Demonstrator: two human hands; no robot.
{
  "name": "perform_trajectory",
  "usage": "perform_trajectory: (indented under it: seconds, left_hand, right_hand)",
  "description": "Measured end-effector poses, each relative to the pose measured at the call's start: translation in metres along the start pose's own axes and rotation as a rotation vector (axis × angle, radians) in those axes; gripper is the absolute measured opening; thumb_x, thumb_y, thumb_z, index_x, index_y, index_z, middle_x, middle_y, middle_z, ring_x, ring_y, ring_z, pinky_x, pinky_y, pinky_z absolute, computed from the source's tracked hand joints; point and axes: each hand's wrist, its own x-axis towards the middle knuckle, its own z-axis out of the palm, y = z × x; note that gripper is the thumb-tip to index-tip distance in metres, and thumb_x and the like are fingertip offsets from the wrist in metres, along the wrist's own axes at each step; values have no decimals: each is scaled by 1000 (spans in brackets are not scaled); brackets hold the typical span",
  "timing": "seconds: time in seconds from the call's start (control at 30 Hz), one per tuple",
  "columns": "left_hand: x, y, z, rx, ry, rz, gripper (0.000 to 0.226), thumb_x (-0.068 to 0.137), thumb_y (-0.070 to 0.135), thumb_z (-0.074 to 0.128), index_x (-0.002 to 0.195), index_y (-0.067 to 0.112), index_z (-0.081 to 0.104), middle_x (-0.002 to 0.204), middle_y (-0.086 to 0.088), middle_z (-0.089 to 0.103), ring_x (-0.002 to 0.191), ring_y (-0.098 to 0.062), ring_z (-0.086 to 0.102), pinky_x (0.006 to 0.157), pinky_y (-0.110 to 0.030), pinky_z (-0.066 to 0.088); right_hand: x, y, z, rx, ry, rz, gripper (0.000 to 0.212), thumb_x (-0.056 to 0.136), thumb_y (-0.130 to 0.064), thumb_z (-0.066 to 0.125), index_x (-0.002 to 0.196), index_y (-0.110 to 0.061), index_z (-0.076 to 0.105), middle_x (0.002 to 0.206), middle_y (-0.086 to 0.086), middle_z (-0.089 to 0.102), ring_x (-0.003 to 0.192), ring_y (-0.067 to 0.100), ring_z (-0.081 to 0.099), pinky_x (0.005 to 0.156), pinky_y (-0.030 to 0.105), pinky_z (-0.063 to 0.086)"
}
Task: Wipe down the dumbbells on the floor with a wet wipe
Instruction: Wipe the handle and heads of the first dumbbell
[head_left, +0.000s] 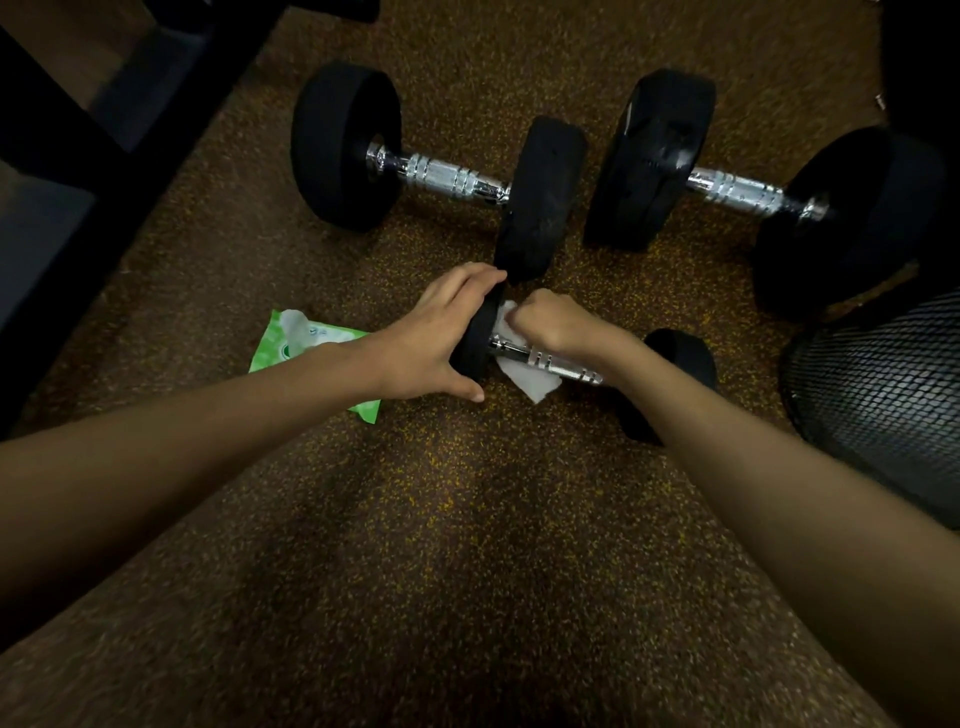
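You are gripping the left weight of the small dumbbell (563, 365) with your left hand (441, 338), fingers lying over its top and thumb curling underneath. Your right hand (556, 325) is clutching the white wet wipe (527, 382) in curled fingers, pressing it against the handle beside that weight. The small dumbbell is lying on the speckled floor (467, 519), with one bigger dumbbell (447, 176) and a second bigger dumbbell (737, 189) lying behind it. The green wipes pack (306, 338) is sitting just left, partly hidden by your left wrist.

Wipe pack (291, 338) left of small dumbbell (566, 366); behind them, left dumbbell (447, 176) beside right dumbbell (737, 189).
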Motion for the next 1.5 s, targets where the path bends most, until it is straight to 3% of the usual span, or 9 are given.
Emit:
perform_trajectory:
  seconds: [0.17,0.3,0.47,0.7,0.9,1.0,1.17,1.33,1.5]
  left_hand:
    - [1,0,-1,-3,5,11,118,60,31,87,150,16,12,152,-3,12,140,-20,12,112,-28,16]
    - [2,0,-2,-5,-3,17,118,60,31,87,149,14,13,151,-5,14,141,-21,13,116,-34,18]
    - [1,-2,1,-18,16,26,117,60,29,87,149,14,14,150,-4,14,141,-19,12,114,-26,14]
    - [-1,-1,2,-12,21,32,116,61,30,87,149,14,13,151,-3,13,141,-18,11,113,-25,14]
    - [-1,-1,1,-24,20,28,113,64,33,84,149,14,13,151,-3,12,141,-18,9,112,-24,11]
    - [-1,0,1,-29,16,19,115,63,31,85,150,15,12,151,-2,12,142,-18,8,112,-24,11]
    - [1,0,-1,-34,-3,10,115,63,29,85,150,16,11,152,-2,10,142,-18,9,113,-25,13]
    - [2,-1,-1,-10,6,16,117,61,30,87,149,14,12,149,-4,15,140,-20,13,113,-27,16]
    - [1,-2,0,-9,10,20,117,60,31,87,149,15,13,149,-3,15,140,-20,13,114,-30,16]
  right_hand:
    - [2,-10,-11,29,-155,17,26,98,-25,39,84,-12,55,75,0,51,68,13,45,57,24,34]
    - [-16,-3,8,-87,152,-74,34,95,-27,39,68,-11,49,78,10,58,72,26,55,61,31,39]
    - [-54,22,59,-389,521,-442,44,86,-9,34,122,5,55,113,22,62,107,36,59,95,46,45]
    - [-62,52,57,-567,521,-657,49,84,-5,37,129,1,55,135,21,53,128,36,48,107,49,30]
    - [-72,35,57,-248,418,-550,50,92,-43,45,115,-4,66,142,18,46,138,25,35,117,41,20]
    - [-72,34,49,-100,482,-542,33,92,-26,56,114,-1,62,133,17,55,128,26,47,111,37,32]
    - [-55,17,37,-311,433,-407,39,90,-21,61,123,-3,53,110,16,63,102,31,59,88,36,44]
    - [-29,15,-9,28,119,-291,24,95,-22,55,81,-5,63,63,-4,48,61,11,45,56,21,32]
    - [-5,12,-5,-32,144,-143,15,92,-16,54,96,-12,67,87,5,61,82,17,56,70,27,40]
